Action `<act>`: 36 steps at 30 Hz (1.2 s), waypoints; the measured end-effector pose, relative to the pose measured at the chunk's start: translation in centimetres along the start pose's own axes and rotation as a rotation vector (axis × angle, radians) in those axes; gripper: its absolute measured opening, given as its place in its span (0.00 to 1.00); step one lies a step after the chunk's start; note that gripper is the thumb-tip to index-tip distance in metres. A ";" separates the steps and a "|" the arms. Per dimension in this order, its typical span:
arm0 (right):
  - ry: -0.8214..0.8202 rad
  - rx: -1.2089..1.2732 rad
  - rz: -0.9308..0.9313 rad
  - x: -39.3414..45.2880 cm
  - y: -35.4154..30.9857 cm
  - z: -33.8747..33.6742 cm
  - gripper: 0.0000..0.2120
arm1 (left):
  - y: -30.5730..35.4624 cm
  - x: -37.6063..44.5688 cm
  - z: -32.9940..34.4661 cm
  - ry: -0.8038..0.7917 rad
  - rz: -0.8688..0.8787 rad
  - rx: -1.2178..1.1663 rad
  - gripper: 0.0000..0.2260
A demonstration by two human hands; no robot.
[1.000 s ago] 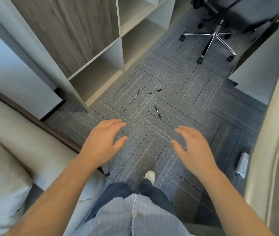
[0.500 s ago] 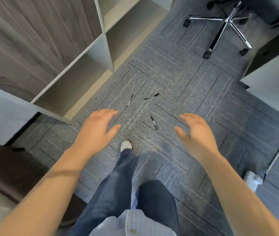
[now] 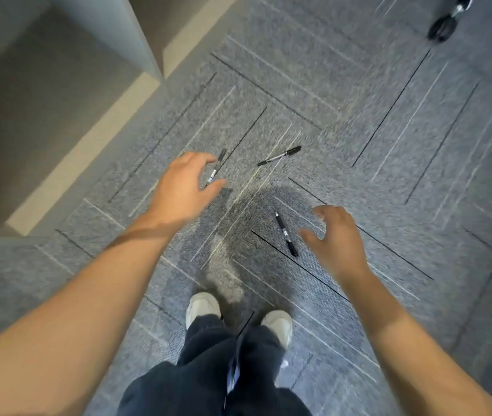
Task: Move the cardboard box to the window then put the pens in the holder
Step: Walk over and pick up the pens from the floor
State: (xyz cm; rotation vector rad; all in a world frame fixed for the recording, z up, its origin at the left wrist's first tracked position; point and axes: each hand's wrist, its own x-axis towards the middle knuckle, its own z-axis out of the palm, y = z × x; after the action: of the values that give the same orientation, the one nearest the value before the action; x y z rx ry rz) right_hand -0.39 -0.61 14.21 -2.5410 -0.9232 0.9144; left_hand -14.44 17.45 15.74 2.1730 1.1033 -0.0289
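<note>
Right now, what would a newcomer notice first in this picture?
Three black pens lie scattered on the grey carpet: one farther out, one beside the open right hand, one by the fingers of the open left hand. White shoes stand below.

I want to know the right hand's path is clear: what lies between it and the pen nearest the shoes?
Nothing. In the head view, only bare grey carpet separates the right hand from the pen nearest the shoes; hand open, beside it, not touching.

three pens (image 3: 286, 233), two hands (image 3: 178, 190), two shoes (image 3: 202, 306), one caster (image 3: 441, 28)
</note>
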 end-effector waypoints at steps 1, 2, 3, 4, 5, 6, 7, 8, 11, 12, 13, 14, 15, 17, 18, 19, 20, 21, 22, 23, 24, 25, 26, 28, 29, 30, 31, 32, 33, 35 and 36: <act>0.004 -0.004 0.009 2.1 1.7 2.6 0.22 | -1.8 1.5 2.5 -0.006 0.012 0.009 0.19; 0.005 -0.005 0.021 4.0 3.4 5.1 0.22 | -3.6 2.8 5.0 -0.015 0.017 0.021 0.19; 0.003 -0.003 0.035 5.8 5.2 7.6 0.23 | -5.4 4.1 7.3 -0.026 0.019 0.037 0.19; -0.004 0.000 0.054 7.4 6.8 9.9 0.23 | -7.1 5.1 9.5 -0.038 0.014 0.052 0.20; -0.011 0.002 0.075 8.8 8.4 12.0 0.23 | -8.7 6.1 11.5 -0.045 0.008 0.065 0.20; -0.016 0.000 0.091 10.1 9.9 13.9 0.23 | -10.0 6.9 13.2 -0.049 -0.002 0.072 0.20; -0.015 -0.003 0.100 11.2 11.2 15.7 0.23 | -11.1 7.6 14.7 -0.048 -0.011 0.080 0.20; -0.013 -0.008 0.111 12.1 12.3 17.1 0.23 | -11.9 8.2 15.9 -0.042 -0.019 0.089 0.21; -0.017 -0.048 0.149 13.7 14.6 19.7 0.21 | -13.2 9.1 17.7 -0.044 -0.029 0.121 0.21; -0.021 -0.067 0.152 14.0 15.0 20.1 0.20 | -13.5 9.3 17.8 -0.050 -0.031 0.123 0.22; -0.016 -0.079 0.148 14.3 15.3 20.4 0.18 | -13.7 9.6 17.7 -0.050 -0.036 0.125 0.22; -0.010 -0.076 0.148 14.6 15.4 20.5 0.17 | -14.0 10.0 17.5 -0.042 -0.047 0.120 0.23; 0.000 -0.055 0.146 14.8 15.3 20.5 0.15 | -14.1 10.4 17.3 -0.025 -0.060 0.107 0.23; 0.021 0.009 0.139 15.4 14.6 20.0 0.12 | -14.3 11.4 17.2 0.014 -0.094 0.072 0.24; 0.033 0.038 0.130 15.7 14.0 19.5 0.12 | -14.4 11.9 17.4 0.034 -0.117 0.053 0.25; 0.047 0.072 0.119 16.1 13.5 19.1 0.12 | -14.4 12.5 17.7 0.051 -0.144 0.032 0.26; 0.055 0.123 0.113 16.6 12.9 18.6 0.11 | -14.5 13.1 18.2 0.062 -0.174 0.005 0.27; 0.061 0.187 0.108 17.0 12.3 18.2 0.10 | -14.6 13.8 18.7 0.066 -0.206 -0.023 0.27; 0.059 0.254 0.111 17.5 11.8 17.9 0.07 | -14.8 14.5 19.4 0.066 -0.240 -0.050 0.28; 0.060 0.313 0.114 17.8 11.4 17.6 0.06 | -15.1 15.3 20.0 0.066 -0.270 -0.072 0.28; 0.064 0.364 0.113 18.2 11.2 17.5 0.06 | -15.3 16.0 20.4 0.076 -0.297 -0.086 0.27; 0.070 0.409 0.108 18.4 11.0 17.5 0.09 | -15.5 16.8 20.8 0.101 -0.320 -0.093 0.27; 0.074 0.443 0.109 18.7 10.9 17.6 0.11 | -15.8 17.5 21.2 0.132 -0.344 -0.093 0.26; 0.078 0.488 0.120 18.9 10.8 17.7 0.13 | -16.3 18.6 21.5 0.174 -0.385 -0.083 0.23; 0.081 0.503 0.119 18.9 10.8 17.7 0.13 | -16.5 19.2 21.5 0.181 -0.398 -0.081 0.20; 0.083 0.510 0.109 19.0 10.9 17.6 0.12 | -16.5 19.7 21.5 0.177 -0.406 -0.083 0.17; 0.086 0.509 0.099 19.1 11.0 17.4 0.12 | -16.4 20.2 21.3 0.166 -0.405 -0.079 0.13; 0.091 0.517 0.095 19.1 11.2 17.1 0.11 | -16.2 20.5 21.0 0.156 -0.393 -0.070 0.10; 0.103 0.539 0.098 19.2 11.3 16.5 0.11 | -15.6 20.9 20.9 0.149 -0.365 -0.064 0.09; 0.123 0.591 0.113 19.4 11.5 15.8 0.11 | -14.3 21.1 20.6 0.135 -0.306 -0.098 0.08; 0.141 0.618 0.129 19.5 11.7 15.4 0.11 | -13.4 21.4 20.7 0.115 -0.264 -0.133 0.08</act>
State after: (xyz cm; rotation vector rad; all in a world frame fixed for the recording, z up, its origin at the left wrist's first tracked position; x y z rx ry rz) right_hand 6.77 4.07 -11.90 -2.1051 -0.3564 0.8725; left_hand -4.77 25.75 -14.31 1.9200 1.4107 0.0505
